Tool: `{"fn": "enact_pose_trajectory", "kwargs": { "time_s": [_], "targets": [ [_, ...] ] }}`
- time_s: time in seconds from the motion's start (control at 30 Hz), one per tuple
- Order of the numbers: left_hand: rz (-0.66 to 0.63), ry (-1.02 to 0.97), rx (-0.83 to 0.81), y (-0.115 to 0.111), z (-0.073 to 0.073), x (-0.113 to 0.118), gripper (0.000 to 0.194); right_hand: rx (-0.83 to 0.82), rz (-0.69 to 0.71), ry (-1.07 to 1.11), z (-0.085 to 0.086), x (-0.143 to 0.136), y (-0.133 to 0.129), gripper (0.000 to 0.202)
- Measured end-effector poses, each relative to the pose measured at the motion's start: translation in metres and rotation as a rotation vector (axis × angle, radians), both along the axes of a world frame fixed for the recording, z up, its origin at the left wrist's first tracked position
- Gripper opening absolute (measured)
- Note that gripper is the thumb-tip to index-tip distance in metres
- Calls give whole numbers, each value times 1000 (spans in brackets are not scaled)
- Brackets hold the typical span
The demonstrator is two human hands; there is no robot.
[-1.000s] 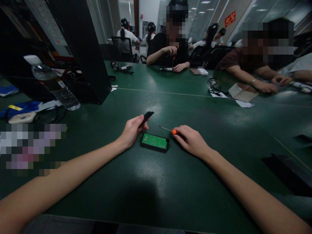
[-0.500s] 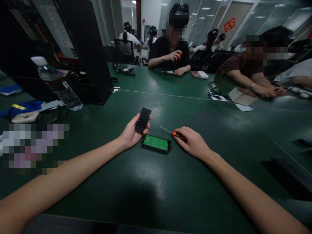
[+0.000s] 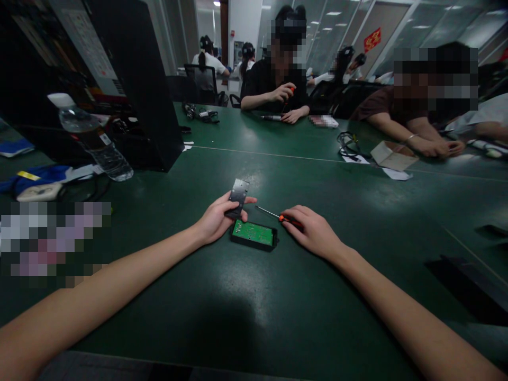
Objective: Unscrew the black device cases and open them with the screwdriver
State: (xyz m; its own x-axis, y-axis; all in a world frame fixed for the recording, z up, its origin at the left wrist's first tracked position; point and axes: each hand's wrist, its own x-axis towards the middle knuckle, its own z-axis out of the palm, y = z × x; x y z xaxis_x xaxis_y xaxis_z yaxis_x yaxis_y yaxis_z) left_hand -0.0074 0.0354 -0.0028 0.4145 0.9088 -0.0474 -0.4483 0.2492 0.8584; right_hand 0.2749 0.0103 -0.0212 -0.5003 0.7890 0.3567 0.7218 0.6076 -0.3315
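Note:
My left hand (image 3: 216, 218) holds a flat black cover (image 3: 239, 197) between thumb and fingers, tilted up over the table. Just below it, a black open case (image 3: 254, 245) lies on the green tabletop with a green circuit board (image 3: 253, 233) inside. To the right of the case, my right hand (image 3: 313, 228) rests on the table, its fingers closed on the orange and black handle of a screwdriver (image 3: 282, 218). The thin metal shaft points left, toward the cover.
A plastic bottle (image 3: 93, 138) stands at the left beside a black upright panel (image 3: 145, 84). Across the green table (image 3: 278, 296), two people work with their hands. A small cardboard box (image 3: 392, 154) and cables (image 3: 349, 144) lie at the back right.
The black cover has turned in my left hand, so its face now catches the light, and the fingers have shifted around it. My right hand and the screwdriver look the same.

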Motion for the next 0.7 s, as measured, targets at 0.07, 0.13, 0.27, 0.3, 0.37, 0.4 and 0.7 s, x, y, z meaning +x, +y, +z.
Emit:
{"fn": "enact_pose_trajectory", "kwargs": {
  "time_s": [0.07,0.13,0.27,0.3,0.37,0.4,0.7],
  "targets": [
    [-30,2,-22,-2,3,1,35,-1,1,-3,0,0,0,21],
    [-40,4,-42,-3,5,1,37,-2,2,-5,0,0,0,21],
    [-32,22,-50,-2,4,1,32,-7,1,-6,1,0,1,22],
    [-31,24,-50,-2,3,0,30,-9,1,-7,1,0,0,22],
    [-24,13,-59,-1,3,0,28,-16,0,-4,1,0,0,22],
    [-20,3,-69,-1,3,0,28,-19,0,-1,1,0,0,22],
    [13,-90,-166,3,3,-2,30,-20,-1,0,-1,-1,1,23]
  ]
}}
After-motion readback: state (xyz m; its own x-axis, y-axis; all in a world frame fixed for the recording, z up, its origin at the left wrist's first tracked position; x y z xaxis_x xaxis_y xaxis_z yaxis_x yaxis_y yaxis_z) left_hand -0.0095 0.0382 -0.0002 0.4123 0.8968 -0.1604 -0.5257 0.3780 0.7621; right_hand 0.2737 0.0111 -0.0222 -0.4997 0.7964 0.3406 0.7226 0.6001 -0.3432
